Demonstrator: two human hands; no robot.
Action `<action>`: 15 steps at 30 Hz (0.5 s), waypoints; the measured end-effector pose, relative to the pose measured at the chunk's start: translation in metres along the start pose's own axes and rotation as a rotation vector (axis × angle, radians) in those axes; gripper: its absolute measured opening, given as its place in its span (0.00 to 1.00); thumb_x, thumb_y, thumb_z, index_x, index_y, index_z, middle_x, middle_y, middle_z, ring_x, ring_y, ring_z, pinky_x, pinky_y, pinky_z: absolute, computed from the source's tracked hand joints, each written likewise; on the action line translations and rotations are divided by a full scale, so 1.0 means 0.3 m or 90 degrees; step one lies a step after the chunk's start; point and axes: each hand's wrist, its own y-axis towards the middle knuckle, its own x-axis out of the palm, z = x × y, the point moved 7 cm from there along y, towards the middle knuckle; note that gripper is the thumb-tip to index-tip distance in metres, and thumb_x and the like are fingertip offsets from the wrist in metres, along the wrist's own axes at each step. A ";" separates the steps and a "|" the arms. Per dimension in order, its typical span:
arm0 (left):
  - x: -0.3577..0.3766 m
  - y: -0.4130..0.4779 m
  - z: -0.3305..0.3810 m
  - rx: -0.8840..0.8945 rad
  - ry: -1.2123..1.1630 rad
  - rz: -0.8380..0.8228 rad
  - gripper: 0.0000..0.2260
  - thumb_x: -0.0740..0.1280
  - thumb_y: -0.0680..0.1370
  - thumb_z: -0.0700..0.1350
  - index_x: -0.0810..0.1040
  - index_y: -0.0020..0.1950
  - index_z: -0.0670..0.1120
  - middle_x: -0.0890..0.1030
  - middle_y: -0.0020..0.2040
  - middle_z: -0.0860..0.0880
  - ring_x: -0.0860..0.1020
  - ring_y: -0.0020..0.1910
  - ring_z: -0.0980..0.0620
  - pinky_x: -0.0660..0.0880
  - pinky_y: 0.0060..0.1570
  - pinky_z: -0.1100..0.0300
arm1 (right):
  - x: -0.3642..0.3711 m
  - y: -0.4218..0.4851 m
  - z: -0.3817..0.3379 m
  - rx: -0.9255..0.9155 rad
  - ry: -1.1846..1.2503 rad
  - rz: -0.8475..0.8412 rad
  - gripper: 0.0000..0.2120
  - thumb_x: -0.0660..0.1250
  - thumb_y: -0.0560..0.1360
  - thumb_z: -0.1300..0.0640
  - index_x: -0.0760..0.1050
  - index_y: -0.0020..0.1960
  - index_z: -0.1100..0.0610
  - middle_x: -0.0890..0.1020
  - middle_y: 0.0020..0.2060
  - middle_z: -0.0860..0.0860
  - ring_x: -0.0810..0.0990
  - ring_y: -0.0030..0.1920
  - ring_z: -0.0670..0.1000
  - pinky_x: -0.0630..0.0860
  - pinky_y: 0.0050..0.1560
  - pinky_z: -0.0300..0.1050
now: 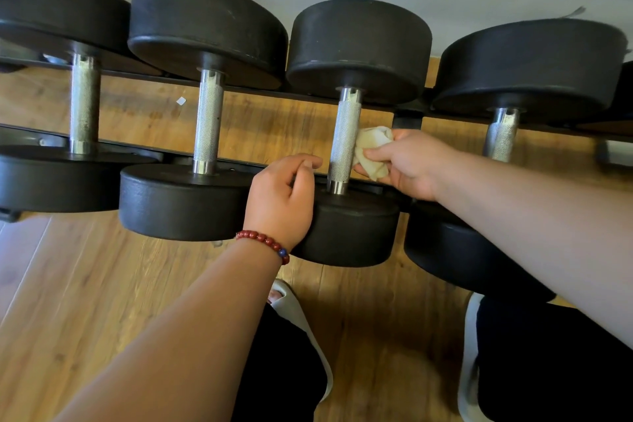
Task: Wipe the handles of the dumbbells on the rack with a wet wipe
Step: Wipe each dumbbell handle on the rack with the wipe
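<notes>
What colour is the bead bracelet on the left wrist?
The bracelet is dark red, one bead blue; head view.

Four dumbbells (205, 27) with round black heads and knurled silver handles lie side by side across the two dark rails of the rack (102, 142), with their handles pointing away from the viewer. A crumpled, off-white wet wipe (371, 151) touches the right side of the third dumbbell's handle (344, 140), about midway along it. The right hand (411, 164) pinches the wipe between thumb and fingers.
</notes>
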 end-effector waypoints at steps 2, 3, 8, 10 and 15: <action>0.000 -0.001 0.002 0.000 0.001 -0.001 0.14 0.56 0.82 0.43 0.81 0.57 0.49 0.78 0.50 0.60 0.72 0.49 0.73 0.64 0.46 0.83 | -0.018 -0.027 0.003 0.004 -0.008 0.007 0.19 0.64 0.76 0.71 0.72 0.65 0.60 0.81 0.55 0.59 0.83 0.51 0.56 0.82 0.49 0.48; 0.000 -0.001 0.002 -0.001 0.000 0.000 0.14 0.56 0.82 0.44 0.81 0.57 0.49 0.78 0.50 0.60 0.72 0.49 0.73 0.64 0.46 0.83 | -0.022 -0.043 0.000 0.000 -0.013 0.009 0.18 0.64 0.76 0.71 0.72 0.64 0.60 0.81 0.55 0.59 0.84 0.51 0.56 0.82 0.49 0.48; -0.006 -0.012 0.014 -0.010 0.007 0.007 0.14 0.56 0.82 0.44 0.80 0.58 0.49 0.78 0.53 0.57 0.72 0.49 0.66 0.64 0.47 0.78 | -0.013 -0.133 -0.021 -0.061 -0.098 0.042 0.10 0.65 0.77 0.67 0.75 0.55 0.55 0.81 0.54 0.56 0.83 0.50 0.54 0.81 0.51 0.49; -0.014 -0.022 0.029 0.000 0.014 0.013 0.14 0.56 0.82 0.45 0.79 0.61 0.48 0.78 0.55 0.55 0.73 0.54 0.62 0.65 0.50 0.74 | -0.017 -0.178 -0.054 -0.164 -0.321 0.107 0.13 0.66 0.77 0.62 0.76 0.61 0.54 0.81 0.55 0.52 0.81 0.53 0.52 0.80 0.54 0.49; -0.050 -0.066 0.065 0.084 0.134 0.011 0.16 0.57 0.82 0.46 0.72 0.69 0.46 0.74 0.66 0.49 0.68 0.67 0.52 0.64 0.63 0.62 | 0.099 -0.317 -0.113 -0.468 -0.701 0.085 0.17 0.61 0.81 0.60 0.73 0.68 0.50 0.78 0.60 0.47 0.74 0.60 0.45 0.65 0.51 0.27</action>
